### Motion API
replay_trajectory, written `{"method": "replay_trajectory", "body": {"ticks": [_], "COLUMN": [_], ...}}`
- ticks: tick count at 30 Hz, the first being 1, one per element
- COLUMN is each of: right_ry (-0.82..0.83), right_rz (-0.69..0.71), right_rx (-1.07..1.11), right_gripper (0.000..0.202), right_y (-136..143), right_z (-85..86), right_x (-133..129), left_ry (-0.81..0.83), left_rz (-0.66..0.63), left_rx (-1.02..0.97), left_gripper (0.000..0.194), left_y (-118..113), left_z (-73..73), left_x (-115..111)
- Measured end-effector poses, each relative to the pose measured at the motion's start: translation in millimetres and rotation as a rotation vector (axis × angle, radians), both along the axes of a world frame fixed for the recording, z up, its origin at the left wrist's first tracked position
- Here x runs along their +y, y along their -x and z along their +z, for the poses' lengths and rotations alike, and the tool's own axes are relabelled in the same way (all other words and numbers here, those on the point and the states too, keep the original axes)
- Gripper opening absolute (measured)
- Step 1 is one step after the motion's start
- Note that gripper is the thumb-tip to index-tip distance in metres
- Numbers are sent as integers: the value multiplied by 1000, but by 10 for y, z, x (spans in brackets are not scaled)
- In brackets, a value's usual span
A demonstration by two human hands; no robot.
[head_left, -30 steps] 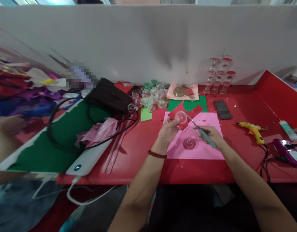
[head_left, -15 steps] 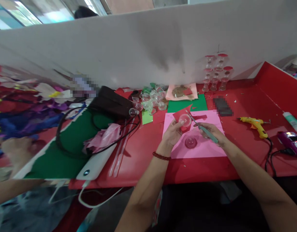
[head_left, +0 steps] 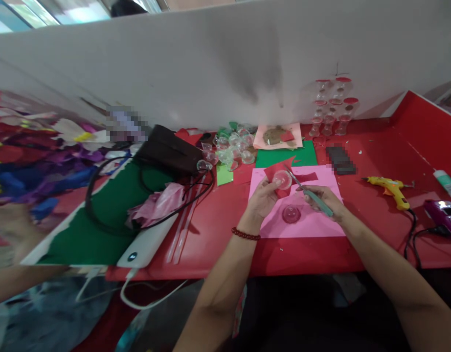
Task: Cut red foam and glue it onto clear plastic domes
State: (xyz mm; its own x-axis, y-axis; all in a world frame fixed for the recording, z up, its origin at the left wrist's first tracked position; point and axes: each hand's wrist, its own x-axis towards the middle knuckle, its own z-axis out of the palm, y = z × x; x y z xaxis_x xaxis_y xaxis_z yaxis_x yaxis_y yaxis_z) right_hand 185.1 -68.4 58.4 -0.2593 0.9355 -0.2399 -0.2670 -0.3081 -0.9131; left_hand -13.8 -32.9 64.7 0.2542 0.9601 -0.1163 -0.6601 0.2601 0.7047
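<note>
My left hand [head_left: 264,198] pinches a clear plastic cup [head_left: 282,180] together with a piece of red paper [head_left: 279,167] behind it. In my right hand [head_left: 326,201] is a pair of scissors with grey-green handles [head_left: 318,201]; its blades point up and left, at the red paper's edge beside the cup. Whether the blades are parted is hard to see. Below the hands, a second clear cup [head_left: 291,214] rests on a pink sheet [head_left: 302,230]. A red paper scrap [head_left: 306,177] lies on that sheet behind the scissors.
Stacked clear cups with red tops [head_left: 330,110] stand by the wall. A yellow glue gun [head_left: 389,187] lies right. Several loose cups [head_left: 235,146] and a peach sheet bearing sand [head_left: 273,136] lie behind. A dark bag [head_left: 170,151] and a co-worker's hand [head_left: 12,220] are at left.
The view has shifted slightly. My hands keep nearly the same pose, with the scissors still at the red paper beside the cup. The co-worker's hand at left has moved a little.
</note>
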Motion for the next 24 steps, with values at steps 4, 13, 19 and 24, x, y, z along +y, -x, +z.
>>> {"method": "replay_trajectory", "body": {"ticks": [4, 13, 19, 24], "right_ry": [-5, -17, 10, -81], "right_rz": [-11, -13, -8, 15], "right_rx": [-22, -93, -137, -234], "right_gripper": [44, 45, 54, 61], "right_y": [-5, 2, 3, -12], "right_z": [1, 62, 46, 24], "right_x": [-2, -21, -25, -24], "left_ry": [-16, -28, -31, 25], "left_rz": [-17, -12, 12, 93], "left_rx": [16, 137, 107, 107], "left_gripper": [29, 36, 43, 46], "left_y": [20, 121, 128, 137], "left_z": [17, -27, -17, 12], "left_x": [-5, 40, 56, 82]}}
